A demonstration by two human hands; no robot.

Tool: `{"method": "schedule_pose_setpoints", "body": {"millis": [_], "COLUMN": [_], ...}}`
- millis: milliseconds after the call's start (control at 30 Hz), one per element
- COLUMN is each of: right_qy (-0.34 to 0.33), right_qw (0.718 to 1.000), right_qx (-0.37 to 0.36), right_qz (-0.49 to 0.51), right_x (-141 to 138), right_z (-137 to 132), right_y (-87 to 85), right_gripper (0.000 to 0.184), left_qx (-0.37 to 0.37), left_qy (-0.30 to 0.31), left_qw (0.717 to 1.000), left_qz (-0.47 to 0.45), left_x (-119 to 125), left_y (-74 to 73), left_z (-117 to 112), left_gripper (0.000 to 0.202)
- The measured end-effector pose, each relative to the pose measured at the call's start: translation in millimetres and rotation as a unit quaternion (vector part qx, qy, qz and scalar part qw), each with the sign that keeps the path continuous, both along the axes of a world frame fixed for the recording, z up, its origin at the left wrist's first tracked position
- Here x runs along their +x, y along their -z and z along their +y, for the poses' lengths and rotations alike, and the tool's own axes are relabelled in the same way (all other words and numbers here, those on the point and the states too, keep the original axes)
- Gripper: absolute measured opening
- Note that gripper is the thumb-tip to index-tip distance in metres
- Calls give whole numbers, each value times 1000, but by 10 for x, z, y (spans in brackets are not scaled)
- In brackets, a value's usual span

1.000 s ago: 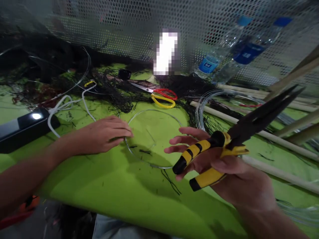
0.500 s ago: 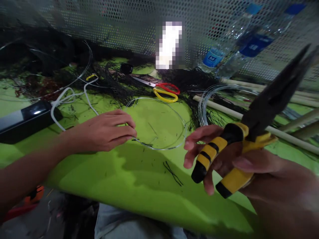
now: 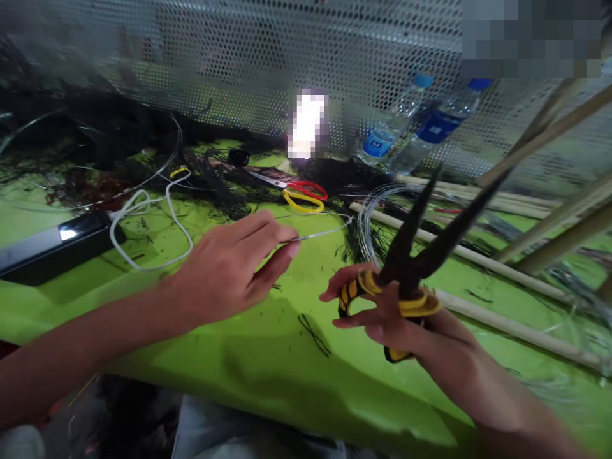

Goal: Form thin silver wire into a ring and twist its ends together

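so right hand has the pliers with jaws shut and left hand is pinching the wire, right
Not quite. The head view shows the pliers in the right hand with jaws spread wide open, not shut. The left hand does pinch the wire.

Left hand (image 3: 234, 268): now pinching the wire ring (image 3: 319, 233) at its near-left edge and lifting it off the desk (image 3: 239, 357), where a second ago it was resting flat under the fingertips.
Wire ring: tilting up, now seen almost edge-on.
Right hand (image 3: 382, 312): drawing nearer and turning, gripping the handles more closely.
Pliers (image 3: 411, 268): jaws, earlier shut and pointing far right, now spreading wide apart and pointing up.
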State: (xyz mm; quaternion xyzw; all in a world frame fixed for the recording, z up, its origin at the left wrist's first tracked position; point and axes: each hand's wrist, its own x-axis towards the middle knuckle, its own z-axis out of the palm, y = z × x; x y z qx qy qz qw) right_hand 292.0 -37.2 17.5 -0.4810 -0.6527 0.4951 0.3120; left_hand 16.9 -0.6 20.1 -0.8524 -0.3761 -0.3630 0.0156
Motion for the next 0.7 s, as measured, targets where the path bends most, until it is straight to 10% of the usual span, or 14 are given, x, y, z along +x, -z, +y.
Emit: {"method": "schedule_pose_setpoints", "body": {"millis": [167, 300, 400, 700], "right_qy": [48, 22, 2, -29], "right_qw": [992, 993, 991, 979], "right_qx": [-62, -45, -7, 72], "right_qz": [-97, -111, -135, -186], "right_x": [-10, -106, -118, -98], "right_z": [-93, -33, 30, 39], "right_y": [93, 151, 200, 253], "right_gripper": [44, 29, 30, 37], "left_qx": [-192, -493, -571, -558], "left_qy": [-7, 113, 159, 166], "left_qw": [970, 800, 716, 724], "left_qz": [-146, -322, -369, -371], "left_x": [21, -25, -27, 115], "left_y": [-88, -28, 46, 171], "left_z": [-24, 37, 66, -64], "left_gripper": [25, 35, 29, 20]}}
